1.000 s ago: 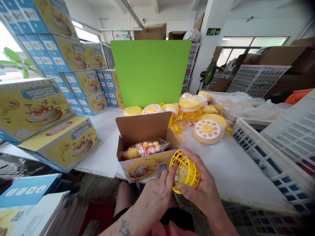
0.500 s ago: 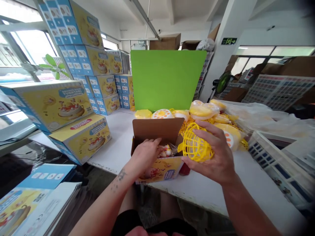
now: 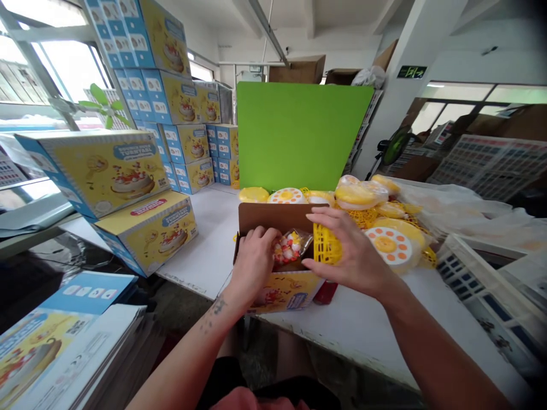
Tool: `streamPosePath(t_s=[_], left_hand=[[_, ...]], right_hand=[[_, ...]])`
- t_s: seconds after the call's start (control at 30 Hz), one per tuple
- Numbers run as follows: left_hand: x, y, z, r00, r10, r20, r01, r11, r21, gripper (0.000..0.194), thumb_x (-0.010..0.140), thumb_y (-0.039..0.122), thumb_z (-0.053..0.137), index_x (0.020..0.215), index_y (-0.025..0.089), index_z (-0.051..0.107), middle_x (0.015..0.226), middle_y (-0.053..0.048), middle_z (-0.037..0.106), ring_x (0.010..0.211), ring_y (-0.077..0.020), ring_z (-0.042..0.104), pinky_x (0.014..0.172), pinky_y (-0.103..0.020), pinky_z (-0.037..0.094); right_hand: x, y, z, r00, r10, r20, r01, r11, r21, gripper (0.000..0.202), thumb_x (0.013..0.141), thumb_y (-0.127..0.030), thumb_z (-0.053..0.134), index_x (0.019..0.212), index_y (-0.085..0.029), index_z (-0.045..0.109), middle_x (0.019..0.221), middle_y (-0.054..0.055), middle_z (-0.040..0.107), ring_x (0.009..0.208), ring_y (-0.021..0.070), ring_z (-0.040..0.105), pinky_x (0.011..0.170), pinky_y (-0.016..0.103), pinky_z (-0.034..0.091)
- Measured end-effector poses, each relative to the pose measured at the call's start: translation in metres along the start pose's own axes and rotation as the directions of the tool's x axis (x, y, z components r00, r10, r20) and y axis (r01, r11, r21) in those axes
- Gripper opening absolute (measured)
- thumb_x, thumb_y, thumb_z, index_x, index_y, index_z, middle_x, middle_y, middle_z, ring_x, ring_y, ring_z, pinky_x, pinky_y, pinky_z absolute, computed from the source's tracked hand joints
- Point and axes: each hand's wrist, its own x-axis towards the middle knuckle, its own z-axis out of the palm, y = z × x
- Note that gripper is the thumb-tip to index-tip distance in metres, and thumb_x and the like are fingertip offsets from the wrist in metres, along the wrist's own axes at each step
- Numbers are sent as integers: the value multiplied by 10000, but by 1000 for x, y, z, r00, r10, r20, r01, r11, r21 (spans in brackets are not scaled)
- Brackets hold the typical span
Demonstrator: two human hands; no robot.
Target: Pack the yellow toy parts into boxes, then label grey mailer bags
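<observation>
An open yellow printed carton [image 3: 285, 290] sits at the near edge of the white table [image 3: 376, 324], its brown flap up. My left hand [image 3: 252, 262] reaches into the carton and presses on a clear bag of small red, white and yellow pieces [image 3: 290, 246]. My right hand [image 3: 352, 256] grips a yellow plastic lattice cage [image 3: 327, 245] and holds it over the carton's right side, partly inside the opening.
Yellow and orange-dotted round parts [image 3: 391, 242] and more yellow cages lie behind the carton, before a green board [image 3: 299, 134]. Stacked yellow-and-blue product boxes [image 3: 141, 228] fill the left. White crates [image 3: 482, 279] stand right. Flat printed sheets [image 3: 60, 336] lie lower left.
My right hand has brought the yellow cage down from above the carton into its right side. My left hand has stayed in the carton on the bag.
</observation>
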Motion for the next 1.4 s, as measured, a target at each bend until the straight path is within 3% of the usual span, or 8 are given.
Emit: streamPosePath(t_s=[0.27, 0.5, 0.63, 0.73, 0.87, 1.03, 1.17, 1.4], left_hand=[[-5, 0, -1, 996, 87, 4, -87, 992, 93, 247, 913, 158, 477, 1066, 280, 628, 954, -33, 605, 927, -251, 516, 786, -394, 379], [-2, -3, 7, 992, 109, -59, -105, 992, 67, 274, 947, 164, 396, 1116, 222, 603, 1005, -62, 626, 959, -260, 553, 811, -426, 423], [-9, 1, 0, 968, 187, -166, -194, 981, -25, 304, 965, 143, 357, 1196, 196, 548, 1064, -65, 605, 987, -189, 566, 861, -345, 474], [-23, -5, -14, 834, 288, -471, -378, 920, -106, 373, 934, 77, 403, 1248, 238, 520, 1144, -51, 573, 1097, -158, 537, 990, -333, 437], [-32, -37, -19, 772, -50, -634, -207, 923, -324, 392, 922, 164, 493, 1291, 295, 501, 1291, -52, 525, 1261, -190, 448, 1102, -402, 330], [-21, -68, 10, 926, -376, -35, 208, 587, -782, 648, 850, 373, 587, 1427, 237, 328, 1515, -130, 348, 1407, -274, 309, 1110, -477, 316], [-14, -67, 22, 945, -327, 26, 212, 548, -809, 688, 788, 354, 622, 1409, 240, 348, 1504, -110, 385, 1415, -272, 299, 1087, -436, 361], [-22, -78, 14, 971, -227, -69, 105, 672, -733, 230, 836, 376, 524, 966, 205, 607, 1343, -100, 561, 1251, -279, 508, 1047, -458, 397]], right_hand=[[28, -2, 17, 915, 168, 367, -50, 950, -309, 601, 767, -609, 637, 1140, -137, 646, 1166, 180, 566, 1112, 375, 523, 943, 547, 452], [49, 16, 5, 624, 52, 780, 85, 987, -134, 369, 775, -294, 712, 1130, -209, 662, 1051, 86, 642, 927, 249, 633, 779, 335, 503], [40, 10, 10, 653, 80, 753, 73, 983, -167, 341, 774, -186, 692, 1113, -186, 652, 1041, 95, 651, 886, 250, 646, 725, 332, 503], [24, 15, 3, 752, 30, 658, -46, 999, 7, 328, 812, -205, 654, 1139, -217, 638, 1059, 66, 670, 944, 235, 639, 806, 349, 506], [-9, 48, 7, 931, 321, 176, -359, 894, 269, 241, 833, -390, 638, 1018, -236, 637, 1002, 45, 673, 911, 208, 631, 838, 376, 519], [-41, 77, 51, 694, 701, 166, -607, 445, 659, 806, 635, -535, 783, 1312, -250, 452, 1297, 113, 551, 1218, 263, 514, 1043, 458, 420], [-42, 64, 82, 611, 686, 395, -586, 55, 809, 748, 663, -481, 790, 1313, -305, 466, 1336, 69, 557, 1266, 235, 498, 1065, 407, 406], [-44, 56, 97, 711, 685, 159, -382, 186, 905, 290, 668, -374, 754, 925, -260, 681, 1303, 24, 606, 1206, 292, 544, 1001, 439, 439]])
